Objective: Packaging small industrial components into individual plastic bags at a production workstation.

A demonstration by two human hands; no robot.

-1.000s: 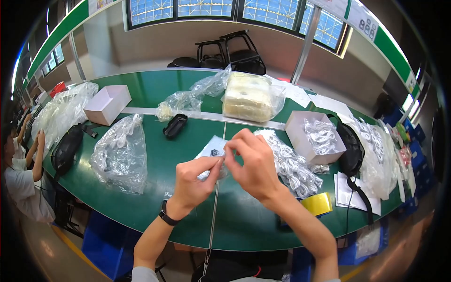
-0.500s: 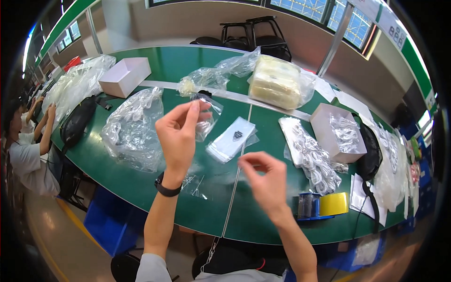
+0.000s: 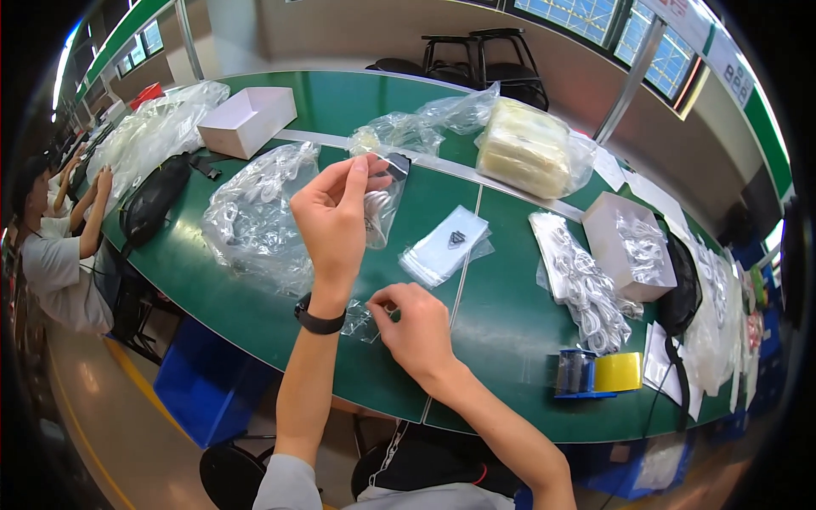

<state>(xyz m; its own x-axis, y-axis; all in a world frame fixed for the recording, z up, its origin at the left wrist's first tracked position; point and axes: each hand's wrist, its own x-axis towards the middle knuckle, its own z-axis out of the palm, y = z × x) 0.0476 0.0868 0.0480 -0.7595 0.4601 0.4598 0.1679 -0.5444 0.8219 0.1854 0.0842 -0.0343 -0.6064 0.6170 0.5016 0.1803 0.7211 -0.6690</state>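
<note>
Raised over the table, my left hand [image 3: 333, 217] pinches a small clear plastic bag [image 3: 387, 200] by its upper part. A coiled white cable shows inside it, and its top corner is black. My right hand [image 3: 415, 330] is low over the table, thumb and forefinger curled together; whatever is between them is too small to make out. Right at its fingertips lies a small clear packet [image 3: 360, 326] with thin metal pins. Beyond my hands, a stack of flat translucent bags [image 3: 433, 259] with a dark emblem lies on the green table [image 3: 510, 340].
A large clear bag [image 3: 255, 225] of white cables lies to the left, near a white box [image 3: 246, 123] and black pouch [image 3: 155, 208]. Bundled white cables [image 3: 586, 289], another cable-filled box [image 3: 602, 246] and a tape dispenser [image 3: 600, 374] sit right. A co-worker [image 3: 64, 263] sits far left.
My right hand has moved left and down to the packet of pins. My left hand stays raised with the cable bag, which shows more upright now. The whole view has shifted slightly.
</note>
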